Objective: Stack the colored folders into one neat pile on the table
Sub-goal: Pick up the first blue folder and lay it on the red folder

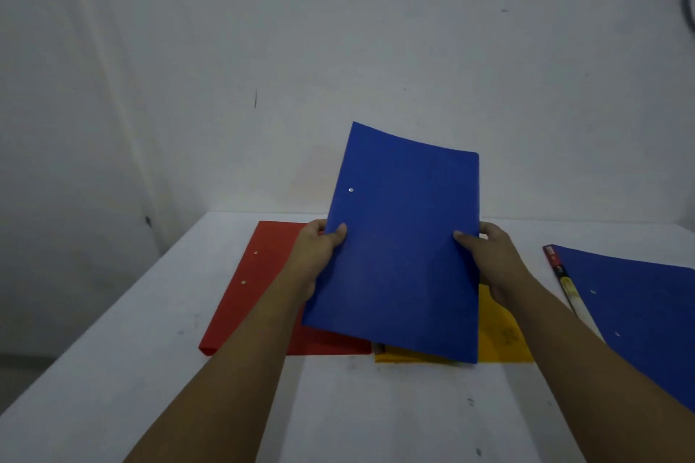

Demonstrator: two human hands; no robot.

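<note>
**A:** so where was the blue folder (398, 244) at that point?

**B:** up off the white table (113, 368), tilted with its far edge raised toward the wall. Left hand (316, 256) was clamped on its left edge and right hand (492, 259) on its right edge, thumbs on the front cover.

**A:** and the other ones?

**B:** red folder (244, 297) lay flat on the table under the left arm, yellow folder (504, 338) flat just beside it on the right (mostly hidden behind the blue one, so I couldn't tell if those two touched). A second blue folder (647, 308) lay well apart on the right, partly under the right forearm, with a labelled spine strip along its left edge.
</note>
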